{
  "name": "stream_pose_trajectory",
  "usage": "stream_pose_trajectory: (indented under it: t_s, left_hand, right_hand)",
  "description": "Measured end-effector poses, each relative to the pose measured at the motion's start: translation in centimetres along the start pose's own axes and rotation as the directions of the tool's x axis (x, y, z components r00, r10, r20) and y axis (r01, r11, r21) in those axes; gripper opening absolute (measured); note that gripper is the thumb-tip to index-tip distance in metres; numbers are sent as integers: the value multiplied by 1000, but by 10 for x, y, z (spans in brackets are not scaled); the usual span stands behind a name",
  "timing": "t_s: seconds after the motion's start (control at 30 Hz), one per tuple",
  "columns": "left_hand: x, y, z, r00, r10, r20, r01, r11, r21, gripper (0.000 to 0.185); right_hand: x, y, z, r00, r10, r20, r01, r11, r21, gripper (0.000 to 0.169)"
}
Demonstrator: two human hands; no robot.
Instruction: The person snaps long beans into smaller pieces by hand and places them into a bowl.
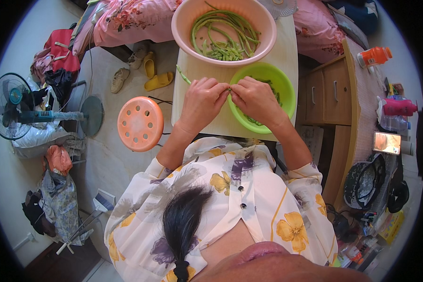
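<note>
My left hand (pixel 205 100) is closed around a long green bean (pixel 183 74), whose one end sticks out to the upper left. Fingertips of my right hand (pixel 257 100) pinch the bean's other end, close against the left fingertips. Under my right hand stands a light green plastic bowl (pixel 290 88) with short bean pieces (pixel 277 94) in it, partly hidden by the hand. Beyond it, a larger pink plastic basin (pixel 178 31) holds long whole beans (pixel 211 17) and a heap of short pieces (pixel 225 53).
Both bowls stand on a small light wooden table (pixel 183 102). An orange plastic stool (pixel 140 123) is at its left, near yellow slippers (pixel 158 81). A wooden desk with drawers (pixel 335 88) stands to the right. A clear glass dish (pixel 278 7) sits behind the basin.
</note>
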State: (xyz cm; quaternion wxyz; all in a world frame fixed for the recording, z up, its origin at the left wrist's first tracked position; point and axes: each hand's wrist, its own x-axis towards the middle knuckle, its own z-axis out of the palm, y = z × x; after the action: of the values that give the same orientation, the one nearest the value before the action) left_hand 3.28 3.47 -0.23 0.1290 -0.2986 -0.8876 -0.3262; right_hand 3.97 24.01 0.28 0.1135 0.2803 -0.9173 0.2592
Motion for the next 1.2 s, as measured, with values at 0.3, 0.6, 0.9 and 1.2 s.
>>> stream_pose_trajectory:
  t_s: [0.3, 0.6, 0.9, 1.2]
  left_hand:
    - [-3, 4, 11, 995, 1, -101, -4, 999, -35, 11]
    - [-8, 10, 17, 971, -122, -206, 74, 971, -229, 14]
    - [-13, 1, 21, 934, -354, 38, 263, 614, -744, 30]
    - [-15, -13, 32, 762, -549, 344, 247, -244, -938, 31]
  right_hand:
    - [-1, -1, 5, 989, 134, -68, -118, 972, 204, 17]
    - [-14, -10, 32, 842, 540, 15, -367, 551, 749, 19]
    - [-12, -16, 37, 834, 550, 38, -296, 389, 872, 25]
    - [-5, -36, 32, 883, 257, -394, -118, 931, 344, 11]
